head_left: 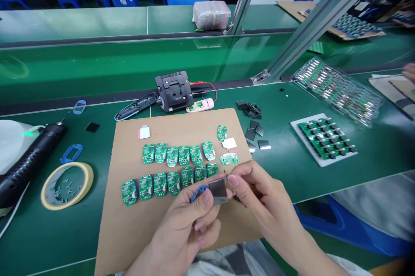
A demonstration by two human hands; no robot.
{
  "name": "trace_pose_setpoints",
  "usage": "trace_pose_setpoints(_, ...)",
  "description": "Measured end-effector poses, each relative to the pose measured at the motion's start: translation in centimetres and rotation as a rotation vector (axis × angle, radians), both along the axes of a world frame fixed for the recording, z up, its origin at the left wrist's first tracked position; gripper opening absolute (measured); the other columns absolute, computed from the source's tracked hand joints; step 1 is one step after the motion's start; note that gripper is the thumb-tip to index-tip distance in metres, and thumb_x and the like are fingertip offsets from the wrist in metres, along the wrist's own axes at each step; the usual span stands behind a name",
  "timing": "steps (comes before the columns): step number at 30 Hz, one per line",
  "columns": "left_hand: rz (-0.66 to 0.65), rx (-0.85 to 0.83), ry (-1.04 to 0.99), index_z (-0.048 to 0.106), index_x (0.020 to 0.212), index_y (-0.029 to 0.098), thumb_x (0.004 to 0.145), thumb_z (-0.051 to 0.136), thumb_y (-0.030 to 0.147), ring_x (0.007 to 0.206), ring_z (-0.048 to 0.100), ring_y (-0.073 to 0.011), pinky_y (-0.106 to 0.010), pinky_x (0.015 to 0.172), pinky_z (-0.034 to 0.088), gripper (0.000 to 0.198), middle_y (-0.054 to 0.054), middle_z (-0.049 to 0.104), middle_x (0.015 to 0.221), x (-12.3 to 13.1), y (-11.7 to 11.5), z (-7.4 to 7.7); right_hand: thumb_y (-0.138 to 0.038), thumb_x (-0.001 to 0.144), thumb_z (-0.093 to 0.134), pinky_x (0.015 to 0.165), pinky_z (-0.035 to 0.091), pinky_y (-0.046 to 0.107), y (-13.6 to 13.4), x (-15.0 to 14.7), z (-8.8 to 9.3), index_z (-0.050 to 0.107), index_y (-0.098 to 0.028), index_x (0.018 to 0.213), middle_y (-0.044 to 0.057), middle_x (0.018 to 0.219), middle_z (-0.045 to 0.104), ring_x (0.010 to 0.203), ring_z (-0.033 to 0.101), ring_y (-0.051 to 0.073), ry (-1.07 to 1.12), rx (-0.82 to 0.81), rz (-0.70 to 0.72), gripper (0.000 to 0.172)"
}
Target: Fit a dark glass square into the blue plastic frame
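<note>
My left hand (189, 224) pinches a small dark square screen (217, 190) seated against a blue plastic frame (197, 190). My right hand (256, 194) pinches the screen's right edge with thumb and forefinger. Both hands hover over the near edge of a brown cardboard sheet (129, 233). Two rows of small green circuit boards (171, 168) lie on the cardboard just beyond my fingers.
An electric screwdriver (29, 159), a tape roll holding screws (66, 185) and blue frames (71, 153) lie at left. A black fixture (173, 90) sits behind the cardboard. Loose dark screens (254, 131), a board tray (326, 138) and a clear blister tray (337, 90) are at right.
</note>
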State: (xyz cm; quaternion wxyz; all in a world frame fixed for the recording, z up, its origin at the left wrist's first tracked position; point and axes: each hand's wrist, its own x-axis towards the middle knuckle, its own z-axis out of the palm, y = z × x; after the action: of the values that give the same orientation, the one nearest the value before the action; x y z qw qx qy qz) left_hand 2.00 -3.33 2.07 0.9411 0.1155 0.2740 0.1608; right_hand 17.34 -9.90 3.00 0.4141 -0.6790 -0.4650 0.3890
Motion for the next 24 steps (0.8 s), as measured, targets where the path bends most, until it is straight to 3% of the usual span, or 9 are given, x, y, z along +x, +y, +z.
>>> trace_pose_setpoints(9,-0.008,-0.022,0.015,0.073,0.103,0.018,0.083,0.069,0.03,0.042,0.02,0.0011,-0.009,0.035,0.023,0.023,0.002,0.051,0.068,0.0,0.0,0.0,-0.039,0.095,0.051,0.05,0.036,0.02,-0.1,0.3,-0.2,0.053,-0.022,0.081,-0.006,0.065,0.058,0.056,0.05,0.006,0.039,-0.016,0.006,0.022)
trace_pose_setpoints(14,-0.019,-0.028,0.039,0.073,0.101,0.018,0.078,0.074,0.032,0.041,0.019,0.0008,-0.009,0.035,0.021,0.027,0.004,0.047,0.061,0.0,0.0,0.0,-0.048,0.087,0.059,0.045,0.033,0.022,0.5,0.7,-0.2,0.055,-0.02,0.073,-0.003,0.059,0.06,0.05,0.049,0.008,0.013,-0.06,-0.015,0.032)
trace_pose_setpoints(18,-0.038,-0.023,0.063,0.071,0.104,0.018,0.078,0.075,0.033,0.04,0.018,0.0007,-0.01,0.035,0.02,0.031,0.005,0.047,0.059,-0.1,0.0,-0.1,-0.046,0.087,0.059,0.045,0.032,0.022,0.7,1.3,-0.2,0.053,-0.02,0.072,-0.002,0.059,0.062,0.05,0.05,0.009,-0.015,-0.06,0.046,0.031)
trace_pose_setpoints(21,-0.058,-0.035,0.069,0.071,0.105,0.018,0.076,0.076,0.035,0.039,0.015,0.0001,-0.011,0.035,0.02,0.034,0.008,0.036,0.051,0.0,0.1,-0.1,-0.038,0.089,0.059,0.041,0.03,0.021,0.7,1.6,-0.3,0.05,-0.02,0.071,-0.004,0.055,0.061,0.044,0.046,0.007,-0.06,0.032,0.105,0.027)
trace_pose_setpoints(24,-0.035,-0.069,0.075,0.072,0.1,0.018,0.074,0.078,0.033,0.041,0.015,-0.0011,-0.01,0.034,0.021,0.031,0.009,0.032,0.05,0.3,0.1,-0.1,-0.029,0.088,0.062,0.041,0.032,0.019,0.7,1.6,-0.4,0.047,-0.021,0.071,-0.007,0.051,0.056,0.041,0.042,0.005,-0.317,0.288,0.118,0.024)
